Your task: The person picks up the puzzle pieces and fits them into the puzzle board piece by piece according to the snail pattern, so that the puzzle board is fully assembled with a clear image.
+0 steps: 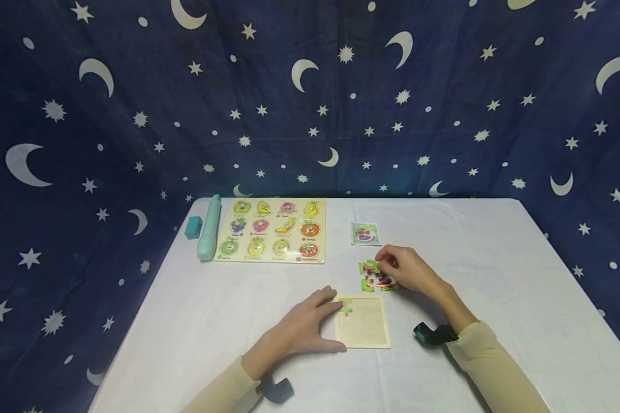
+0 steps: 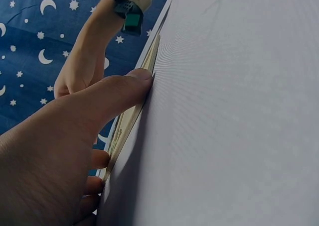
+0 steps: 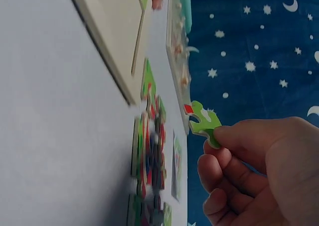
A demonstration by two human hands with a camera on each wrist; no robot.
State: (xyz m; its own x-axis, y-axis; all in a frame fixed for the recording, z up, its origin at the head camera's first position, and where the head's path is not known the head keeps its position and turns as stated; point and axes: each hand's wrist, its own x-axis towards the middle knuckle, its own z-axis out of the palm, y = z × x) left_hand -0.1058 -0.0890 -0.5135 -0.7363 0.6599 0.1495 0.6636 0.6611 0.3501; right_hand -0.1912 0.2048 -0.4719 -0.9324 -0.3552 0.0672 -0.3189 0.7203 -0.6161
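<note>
My right hand (image 1: 410, 269) pinches a green jigsaw piece (image 3: 205, 120) with a red corner between thumb and index finger. The right wrist view shows this piece lifted off the table. Below it lies a cluster of loose jigsaw pieces (image 1: 369, 281). My left hand (image 1: 305, 324) rests at the left side of a square wooden puzzle tray (image 1: 363, 343), fingers spread. Its index fingertip touches a jigsaw piece (image 1: 347, 304) in the tray's upper left corner. The left thumb (image 2: 134, 84) lies against the tray's near edge.
A small picture card (image 1: 364, 234) lies beyond the loose pieces. At the back left are a fruit peg board (image 1: 271, 232), a mint-green stick-shaped object (image 1: 209, 229) and a teal block (image 1: 193, 228). A dark starry cloth (image 1: 310, 103) hangs behind the white table (image 1: 186, 344).
</note>
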